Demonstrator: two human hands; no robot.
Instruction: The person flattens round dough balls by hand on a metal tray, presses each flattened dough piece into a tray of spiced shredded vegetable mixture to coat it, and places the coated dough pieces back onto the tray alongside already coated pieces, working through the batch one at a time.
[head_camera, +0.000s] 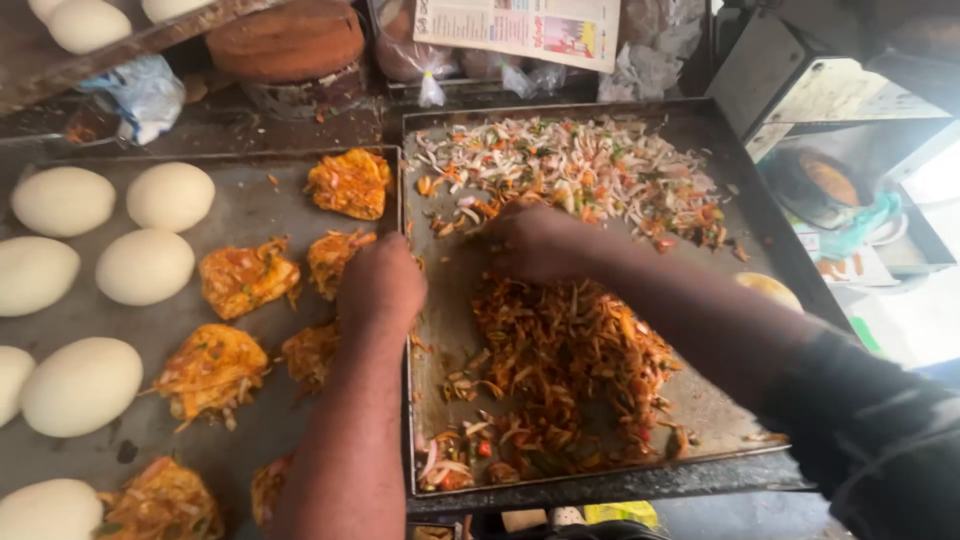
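Can't tell what either curled hand grips, left hand (380, 285) over the orange patties (248, 277), right hand (535, 243) buried in the tray (720, 140) of shredded veg mix (565, 350).

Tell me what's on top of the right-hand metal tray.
The right-hand metal tray holds pale chopped onion mix at the far end and an orange spiced shredded heap nearer. The right hand covers the part between them.
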